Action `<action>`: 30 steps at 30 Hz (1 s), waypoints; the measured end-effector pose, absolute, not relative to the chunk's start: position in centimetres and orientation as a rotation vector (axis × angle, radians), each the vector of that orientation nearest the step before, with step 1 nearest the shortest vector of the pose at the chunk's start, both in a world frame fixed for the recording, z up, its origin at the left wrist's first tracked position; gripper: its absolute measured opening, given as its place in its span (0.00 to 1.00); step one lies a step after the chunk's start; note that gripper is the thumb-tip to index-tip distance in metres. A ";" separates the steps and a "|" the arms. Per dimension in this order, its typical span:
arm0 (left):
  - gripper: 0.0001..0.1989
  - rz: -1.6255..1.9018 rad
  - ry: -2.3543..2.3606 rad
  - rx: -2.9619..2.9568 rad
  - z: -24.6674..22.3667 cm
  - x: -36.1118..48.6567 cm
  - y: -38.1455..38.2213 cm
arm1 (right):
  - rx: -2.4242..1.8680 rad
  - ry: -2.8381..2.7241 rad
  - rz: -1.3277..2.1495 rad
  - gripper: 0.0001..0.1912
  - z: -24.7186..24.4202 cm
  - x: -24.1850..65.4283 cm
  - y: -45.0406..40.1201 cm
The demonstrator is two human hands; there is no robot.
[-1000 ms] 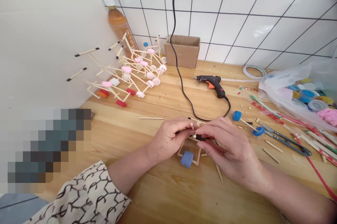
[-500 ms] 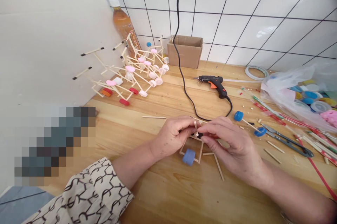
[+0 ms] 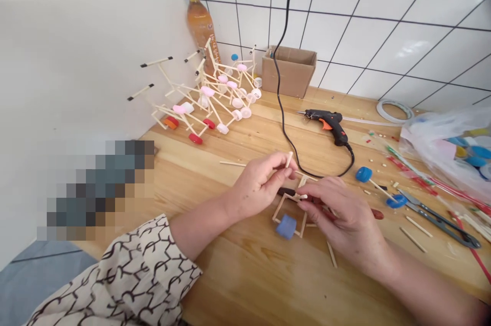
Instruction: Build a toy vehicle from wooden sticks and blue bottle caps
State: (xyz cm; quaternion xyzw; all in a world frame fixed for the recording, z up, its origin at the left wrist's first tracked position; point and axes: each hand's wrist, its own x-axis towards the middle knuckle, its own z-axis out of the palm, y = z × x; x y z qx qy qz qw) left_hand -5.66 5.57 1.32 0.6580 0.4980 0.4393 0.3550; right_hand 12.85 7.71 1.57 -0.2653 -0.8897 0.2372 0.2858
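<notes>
My left hand (image 3: pixel 261 183) pinches a short wooden stick (image 3: pixel 289 159) that points upward between thumb and fingertips. Close beside it, the thumb and fingers of my right hand (image 3: pixel 345 213) close on a small pale-ended stick (image 3: pixel 304 196) with a dark part near its end. Under both hands lies a frame of thin wooden sticks (image 3: pixel 282 207), partly covered by my fingers. A blue bottle cap (image 3: pixel 286 226) sits at its near end as a wheel. A black piece (image 3: pixel 286 191) shows between the hands; what it belongs to is unclear.
Several stick-and-cap models (image 3: pixel 207 92) stand at the back left by a bottle (image 3: pixel 200 22) and a cardboard box (image 3: pixel 289 73). A glue gun (image 3: pixel 324 122) trails its cord. Right are a blue-wheeled axle (image 3: pixel 379 186), scissors (image 3: pixel 441 221), tape (image 3: pixel 395 112) and a bag of caps (image 3: pixel 456 137).
My hands have drawn slightly apart, and the left now holds its stick higher, away from the right fingertips. The whole view has shifted, so the table's things appear further right.
</notes>
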 end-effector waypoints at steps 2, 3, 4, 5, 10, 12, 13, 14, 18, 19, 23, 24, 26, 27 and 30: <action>0.08 1.044 1.279 1.719 1.5 -6.0 5.6 | -0.716 -2.387 0.621 0.07 1.6 12.9 7.7; 0.09 0.994 1.267 1.727 1.4 -6.1 5.7 | -0.711 -2.394 0.616 0.08 1.7 12.9 7.7; 0.09 0.948 1.243 1.727 1.3 -6.1 5.7 | -0.703 -2.398 0.611 0.08 1.7 12.9 7.7; 0.09 0.912 1.230 1.716 1.2 -6.2 5.8 | -0.693 -2.406 0.610 0.08 1.8 12.9 7.7; 0.12 0.735 1.169 1.756 0.2 -5.9 6.1 | -0.660 -2.415 0.593 0.08 1.8 12.6 7.4; 0.09 0.755 1.197 1.810 -0.2 -5.7 6.2 | -0.656 -2.437 0.579 0.09 1.8 12.6 7.4; 0.08 0.762 1.193 1.845 -0.3 -5.6 6.3 | -0.651 -2.450 0.573 0.09 1.8 12.6 7.4; 0.07 0.770 1.190 1.873 -0.4 -5.5 6.3 | -0.646 -2.461 0.564 0.10 1.8 12.6 7.4; 0.07 0.776 1.205 1.893 -0.7 -5.3 6.4 | -0.636 -2.480 0.525 0.10 1.8 12.7 7.4; 0.07 0.775 1.210 1.880 -0.7 -5.2 6.4 | -0.632 -2.488 0.516 0.09 1.8 12.8 7.3; 0.10 0.776 1.168 1.838 -0.6 -5.3 6.5 | -0.579 -2.497 0.477 0.09 1.6 12.7 7.1; 0.11 0.775 1.157 1.834 -0.6 -5.3 6.5 | -0.563 -2.490 0.469 0.09 1.5 12.6 7.1; 0.10 0.770 1.153 1.832 -0.6 -5.3 6.5 | -0.542 -2.474 0.456 0.08 1.3 12.5 7.1; 0.10 0.768 1.152 1.831 -0.6 -5.4 6.5 | -0.535 -2.468 0.448 0.08 1.3 12.5 7.1; 0.09 0.767 1.147 1.823 -0.7 -5.3 6.6 | -0.520 -2.473 0.424 0.06 1.1 12.5 7.1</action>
